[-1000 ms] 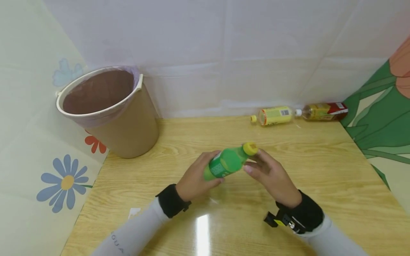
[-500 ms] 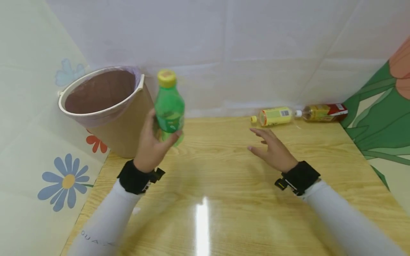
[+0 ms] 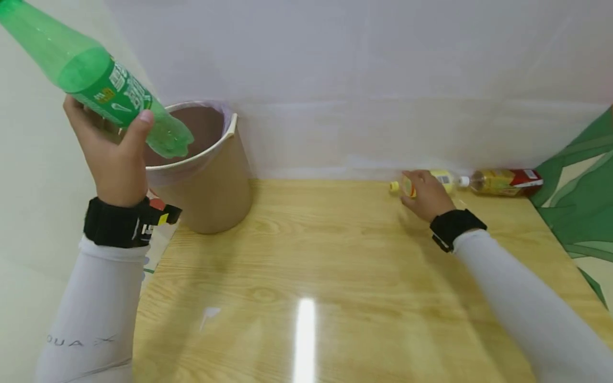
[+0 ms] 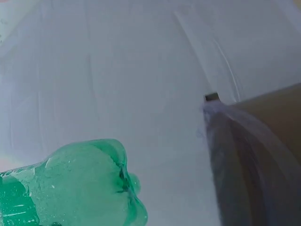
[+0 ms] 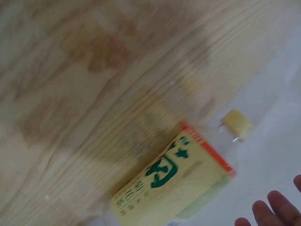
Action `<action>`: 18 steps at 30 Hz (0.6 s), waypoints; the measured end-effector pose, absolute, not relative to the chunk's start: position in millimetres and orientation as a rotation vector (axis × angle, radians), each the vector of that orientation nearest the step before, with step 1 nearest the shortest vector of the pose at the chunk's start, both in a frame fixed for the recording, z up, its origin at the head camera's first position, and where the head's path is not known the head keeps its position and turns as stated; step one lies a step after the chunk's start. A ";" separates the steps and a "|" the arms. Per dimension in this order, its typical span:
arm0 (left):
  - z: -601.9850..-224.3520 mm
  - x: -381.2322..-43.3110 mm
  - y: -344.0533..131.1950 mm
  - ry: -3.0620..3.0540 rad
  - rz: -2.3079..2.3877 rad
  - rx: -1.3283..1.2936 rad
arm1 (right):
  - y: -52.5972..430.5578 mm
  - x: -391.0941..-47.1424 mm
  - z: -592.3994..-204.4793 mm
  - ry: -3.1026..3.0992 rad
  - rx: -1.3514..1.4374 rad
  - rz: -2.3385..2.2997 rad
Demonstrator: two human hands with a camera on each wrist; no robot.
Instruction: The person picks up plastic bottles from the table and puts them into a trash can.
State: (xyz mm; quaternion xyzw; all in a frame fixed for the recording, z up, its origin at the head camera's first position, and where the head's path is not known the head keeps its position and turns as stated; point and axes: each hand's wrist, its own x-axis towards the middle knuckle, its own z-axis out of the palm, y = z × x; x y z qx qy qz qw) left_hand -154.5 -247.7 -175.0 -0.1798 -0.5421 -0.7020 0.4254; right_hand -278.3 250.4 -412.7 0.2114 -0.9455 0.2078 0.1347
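My left hand (image 3: 112, 165) grips a green plastic bottle (image 3: 122, 98) round its label, thumb across the front. The bottle tilts, its neck running out of view at upper left and its base over the opening of the waste bin (image 3: 215, 194). Only the base of the bottle (image 4: 89, 183) shows in the left wrist view, to the left of the bin. At the back of the table, my right hand (image 3: 426, 194) reaches over a clear bottle with a yellow label (image 3: 442, 178). In the right wrist view, loosely spread fingertips (image 5: 277, 207) stand apart from that bottle (image 5: 169, 181).
A bottle with a red and yellow label (image 3: 510, 182) lies at the back right, its white cap towards the yellow-label bottle. A pale curtain (image 3: 335, 96) hangs behind the wooden table (image 3: 345, 266). Purple lining (image 3: 222, 110) covers the bin's rim.
My left hand has carried the green bottle up and left to the bin, tipping its base towards the opening. My right hand has left the green bottle and moved back to the yellow-label bottle.
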 end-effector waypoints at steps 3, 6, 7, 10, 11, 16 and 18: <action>-181.0 -170.1 -272.5 -1.410 -1.811 -0.289 | 257.1 -292.9 -419.9 -2.758 0.612 0.481; -193.1 -183.6 -295.9 -1.498 -1.849 -0.126 | 265.3 -306.3 -430.1 -2.819 0.638 0.351; -197.4 -187.4 -301.5 -1.519 -1.861 -0.082 | 268.6 -310.3 -434.4 -2.835 0.653 0.316; -206.9 -194.5 -311.2 -1.565 -1.888 0.027 | 277.6 -320.9 -448.2 -2.839 0.718 0.239; -208.8 -195.5 -312.2 -1.578 -1.891 0.057 | 279.2 -322.7 -451.2 -2.830 0.733 0.227; -214.0 -195.8 -313.2 -1.690 -1.835 0.154 | 285.6 -328.7 -461.6 -2.773 0.802 0.098; -214.6 -195.5 -313.3 -1.723 -1.815 0.165 | 287.1 -329.9 -463.1 -2.763 0.817 0.025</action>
